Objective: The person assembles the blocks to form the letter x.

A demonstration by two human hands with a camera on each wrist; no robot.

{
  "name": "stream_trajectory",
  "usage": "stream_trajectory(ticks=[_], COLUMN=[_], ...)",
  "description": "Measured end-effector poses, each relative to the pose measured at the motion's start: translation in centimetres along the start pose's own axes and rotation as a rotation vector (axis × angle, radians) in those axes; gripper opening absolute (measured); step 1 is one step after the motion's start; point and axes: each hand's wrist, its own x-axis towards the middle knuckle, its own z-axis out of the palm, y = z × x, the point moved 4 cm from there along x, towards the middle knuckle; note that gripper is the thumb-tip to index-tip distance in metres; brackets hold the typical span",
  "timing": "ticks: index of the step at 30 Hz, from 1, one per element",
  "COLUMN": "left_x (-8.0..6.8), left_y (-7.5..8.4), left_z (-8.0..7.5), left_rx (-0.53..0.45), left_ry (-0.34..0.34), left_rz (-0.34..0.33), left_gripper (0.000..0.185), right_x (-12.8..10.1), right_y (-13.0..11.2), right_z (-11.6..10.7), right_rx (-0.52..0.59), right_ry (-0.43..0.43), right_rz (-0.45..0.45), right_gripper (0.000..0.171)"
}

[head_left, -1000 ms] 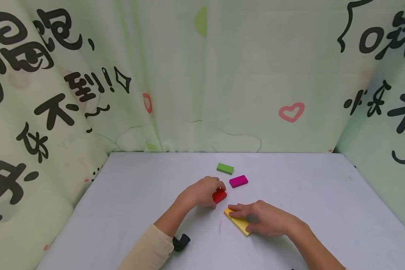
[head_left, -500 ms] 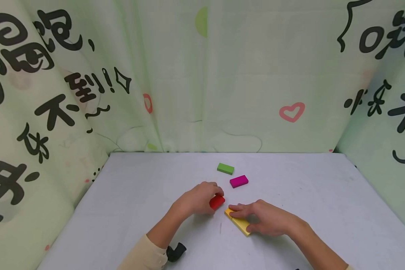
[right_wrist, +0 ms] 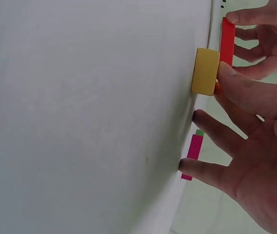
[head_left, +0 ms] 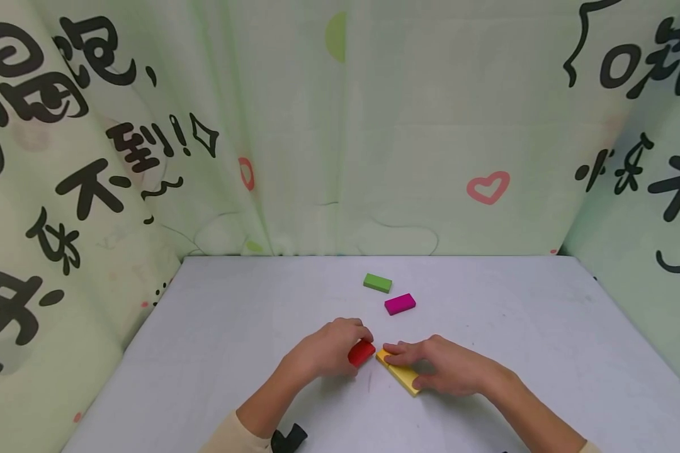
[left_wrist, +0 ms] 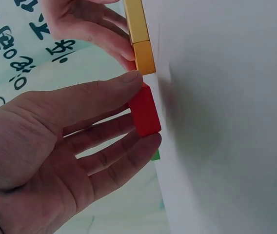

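Note:
In the head view my left hand (head_left: 333,348) pinches a red block (head_left: 362,353) between thumb and fingers, just left of two yellow blocks. In the left wrist view the thumb lies on one end of the red block (left_wrist: 146,111) and a fingertip on the other. My right hand (head_left: 447,366) holds a pale yellow block (head_left: 403,380) and a deeper orange-yellow block (head_left: 381,357), set end to end on the table. Its thumb is at the near end, an index finger at the far end. A narrow gap separates red from yellow in the head view.
A magenta block (head_left: 400,304) lies beyond the hands, with a green block (head_left: 377,282) farther back. The white table (head_left: 487,302) ends at a printed curtain (head_left: 408,126) at the back and sides. A black band piece (head_left: 288,438) hangs at the left cuff.
My left hand has drawn the red block toward the near side and slightly left, down beside the orange-yellow block. The right hand and the yellow blocks have stayed in place.

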Motion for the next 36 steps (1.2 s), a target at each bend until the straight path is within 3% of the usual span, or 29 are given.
stream_trajectory(ticks=[22,36], left_x=[-1.0,-1.6], left_y=[0.5,-0.2], left_z=[1.7,1.6], left_rx=[0.021,-0.056], left_ry=[-0.049,-0.04], left_rz=[-0.014,0.065], left_gripper=[0.057,0.056], right_x=[0.1,-0.1], right_y=[-0.3,0.0], right_z=[-0.1,0.2], right_rx=[-0.034,-0.036], right_ry=[0.018,0.023], right_rz=[-0.069,-0.048], right_gripper=[0.06,0.062])
